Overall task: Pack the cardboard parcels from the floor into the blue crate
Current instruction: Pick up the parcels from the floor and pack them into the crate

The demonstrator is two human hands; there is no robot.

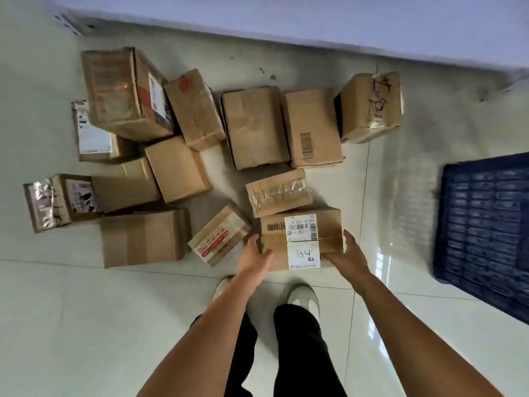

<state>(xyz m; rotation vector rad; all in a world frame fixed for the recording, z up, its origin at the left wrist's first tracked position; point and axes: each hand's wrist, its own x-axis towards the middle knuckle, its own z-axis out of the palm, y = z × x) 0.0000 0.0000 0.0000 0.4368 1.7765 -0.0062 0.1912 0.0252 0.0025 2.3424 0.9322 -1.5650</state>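
Several cardboard parcels lie spread over the pale tiled floor in front of me. The nearest one, a parcel with a white label marked "A34" (300, 239), sits just ahead of my feet. My left hand (253, 255) holds its left side, fingers curled round the edge. On its right side, my right hand (347, 253) grips the box the same way. The blue crate (486, 224) stands on the floor to the right, its ribbed bottom bare in the part I see. A taped parcel (279, 191) lies right behind the held one.
A small parcel with a red-printed label (219, 236) lies tilted just left of my left hand. Larger boxes (254, 127) crowd the floor toward the wall (286, 18). My shoes (303, 296) stand on the tiles below the held parcel.
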